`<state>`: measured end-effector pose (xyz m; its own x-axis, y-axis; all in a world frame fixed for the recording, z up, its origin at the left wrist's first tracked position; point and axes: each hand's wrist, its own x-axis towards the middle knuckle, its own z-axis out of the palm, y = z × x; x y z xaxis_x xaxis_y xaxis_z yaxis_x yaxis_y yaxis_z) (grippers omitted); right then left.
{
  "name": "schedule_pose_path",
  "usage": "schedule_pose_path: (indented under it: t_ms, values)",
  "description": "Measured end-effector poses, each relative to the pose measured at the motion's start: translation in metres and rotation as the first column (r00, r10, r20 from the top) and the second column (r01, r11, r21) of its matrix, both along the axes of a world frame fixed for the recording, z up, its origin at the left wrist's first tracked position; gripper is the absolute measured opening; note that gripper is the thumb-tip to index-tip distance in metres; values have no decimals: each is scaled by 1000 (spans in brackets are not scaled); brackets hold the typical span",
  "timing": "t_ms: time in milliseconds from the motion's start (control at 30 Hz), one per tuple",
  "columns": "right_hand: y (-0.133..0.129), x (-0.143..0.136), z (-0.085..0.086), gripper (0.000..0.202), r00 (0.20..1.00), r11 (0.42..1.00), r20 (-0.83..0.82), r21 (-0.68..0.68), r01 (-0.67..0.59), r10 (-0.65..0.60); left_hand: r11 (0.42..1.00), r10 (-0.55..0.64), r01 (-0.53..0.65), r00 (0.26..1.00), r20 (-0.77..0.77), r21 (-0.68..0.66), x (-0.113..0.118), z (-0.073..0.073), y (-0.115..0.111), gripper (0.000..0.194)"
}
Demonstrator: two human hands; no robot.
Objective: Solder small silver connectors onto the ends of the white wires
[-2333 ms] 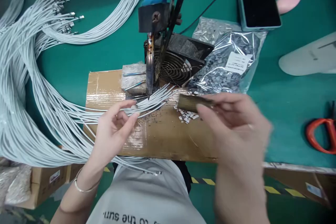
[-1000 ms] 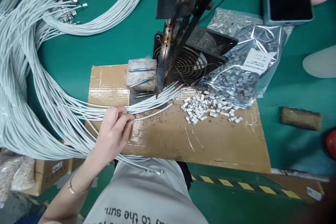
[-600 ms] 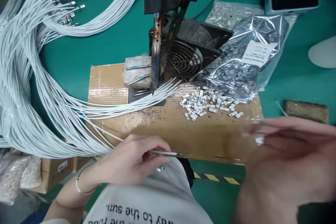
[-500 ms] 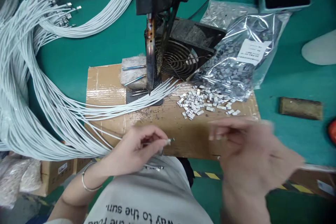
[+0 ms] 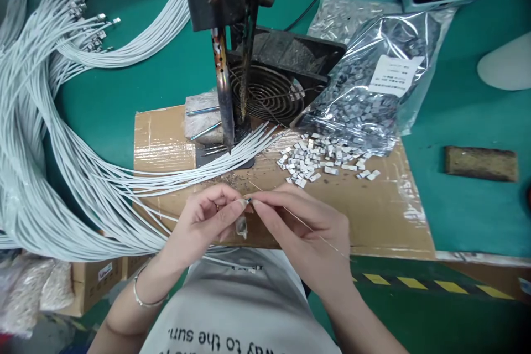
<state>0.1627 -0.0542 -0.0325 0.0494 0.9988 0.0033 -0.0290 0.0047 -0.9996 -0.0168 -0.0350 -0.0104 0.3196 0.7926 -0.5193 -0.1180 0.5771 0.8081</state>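
Note:
In front of my chest both hands meet over the cardboard. My left hand (image 5: 209,215) is closed, thumb and forefinger pinching the end of a white cable, mostly hidden in the fingers. A tiny dark and silvery connector (image 5: 249,200) shows between the fingertips. My right hand (image 5: 313,232) pinches this connector from the other side, thumb and forefinger together. A thin silvery wire (image 5: 298,218) crosses my right hand; how it is held is unclear. Just beyond lie loose metal connector shells (image 5: 305,163) and the fanned ends of white cables (image 5: 232,163).
A soldering iron (image 5: 224,88) points down from a stand, with a black fan (image 5: 269,91) behind it. Bags of small parts (image 5: 373,105) lie at right, near a brown block (image 5: 481,164). Bundled white cables (image 5: 29,138) cover the left side. Cardboard (image 5: 373,221) lies under my hands.
My right hand has come left from the right side, where it was blurred, and now meets my left hand at the fingertips. My left hand has shifted slightly left and up.

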Motion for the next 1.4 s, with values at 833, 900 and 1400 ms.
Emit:
schedule_pose_path:
  t_ms: [833,900,1400]
  values:
    - [3,-5,-1,18,956,977,-289,-212,-3,-60,971,92,-62,988,-125,230,4,0,-7,22]
    - [7,-1,0,14,949,963,-315,-261,-65,-22,971,65,-30,988,-141,235,2,2,-6,24]
    - [7,14,14,14,996,977,-47,-195,-80,72,958,95,18,922,-376,285,12,8,-7,19]
